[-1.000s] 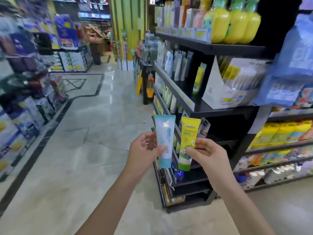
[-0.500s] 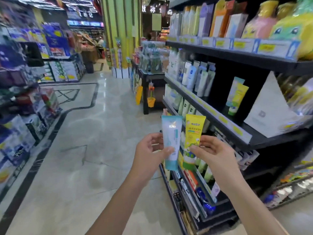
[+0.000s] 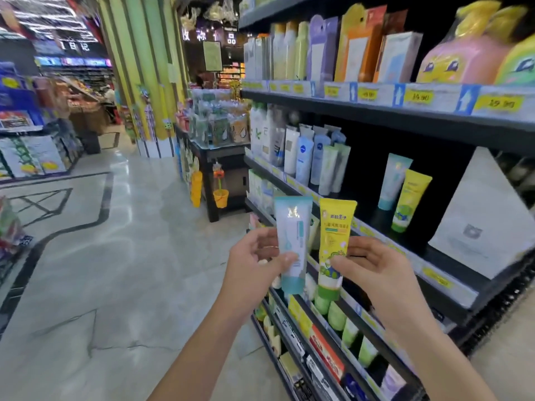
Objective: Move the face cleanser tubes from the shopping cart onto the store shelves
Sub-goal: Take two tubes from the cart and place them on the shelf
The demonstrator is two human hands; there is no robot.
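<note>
Left hand point(image 3: 254, 256) pinches teal tube point(image 3: 292, 241), right hand point(image 3: 373, 264) pinches yellow tube point(image 3: 333, 247), both upright, side by side at frame centre, before black shelf point(image 3: 434, 285). Matching teal and yellow pair point(image 3: 404, 189) stands on shelf, centre right.

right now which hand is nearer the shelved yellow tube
Right. The right hand, gripping the other yellow tube, is below-left of the shelved yellow tube; the left hand, gripping the blue tube, farther left.
</note>
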